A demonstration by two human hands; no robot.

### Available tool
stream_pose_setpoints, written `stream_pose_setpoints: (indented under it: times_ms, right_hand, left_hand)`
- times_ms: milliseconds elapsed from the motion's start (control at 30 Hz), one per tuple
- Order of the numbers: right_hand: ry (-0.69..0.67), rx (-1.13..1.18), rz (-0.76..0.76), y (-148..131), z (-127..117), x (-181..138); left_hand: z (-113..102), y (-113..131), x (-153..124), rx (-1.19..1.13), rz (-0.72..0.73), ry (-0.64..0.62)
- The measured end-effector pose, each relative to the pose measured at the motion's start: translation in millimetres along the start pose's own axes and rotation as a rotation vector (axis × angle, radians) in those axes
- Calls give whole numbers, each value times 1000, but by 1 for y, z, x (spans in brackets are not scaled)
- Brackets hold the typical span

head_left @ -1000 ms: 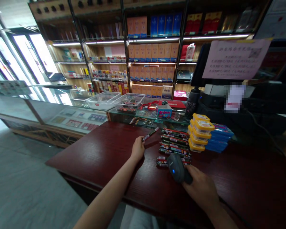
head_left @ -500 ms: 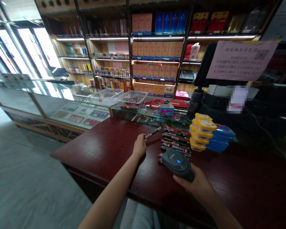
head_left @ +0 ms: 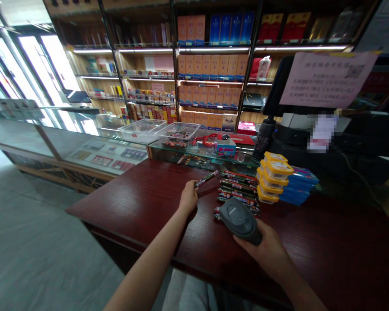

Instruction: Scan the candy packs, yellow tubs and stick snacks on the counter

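Observation:
My left hand (head_left: pixel 189 198) is closed on one end of a slim, dark pen-like stick (head_left: pixel 207 178), which points up and to the right just above the table. In my right hand (head_left: pixel 270 246) is a dark grey barcode scanner (head_left: pixel 239 218), its head turned toward the left and away from me. Partly under the scanner lies a row of several similar wrapped sticks (head_left: pixel 238 186), side by side on the dark red table (head_left: pixel 142 203). Beside them stands a stack of small clear boxes with yellow lids (head_left: pixel 274 179).
Blue packs (head_left: pixel 300 185) are piled behind the yellow-lidded boxes. A monitor with a pink paper sign (head_left: pixel 327 80) stands at the right. Beyond the table, a glass counter carries clear plastic trays (head_left: pixel 180 131) and a small colourful box (head_left: pixel 226 149). Stocked shelves (head_left: pixel 210 67) line the wall.
The blue light on top of the scanner has gone out. Both hands keep nearly the same position, with the whole view shifted slightly.

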State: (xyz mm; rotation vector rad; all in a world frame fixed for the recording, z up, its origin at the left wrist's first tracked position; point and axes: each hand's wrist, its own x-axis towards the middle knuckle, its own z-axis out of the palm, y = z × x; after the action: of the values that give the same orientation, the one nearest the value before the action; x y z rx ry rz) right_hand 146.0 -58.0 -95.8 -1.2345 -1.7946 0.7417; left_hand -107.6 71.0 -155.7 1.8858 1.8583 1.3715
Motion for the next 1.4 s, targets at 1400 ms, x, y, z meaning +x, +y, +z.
stream_pose_setpoints:
  times_ms: [1400]
  right_hand:
    - [362, -690, -245, 70, -22, -10]
  left_hand:
    - [-11, 77, -61, 179, 443, -425]
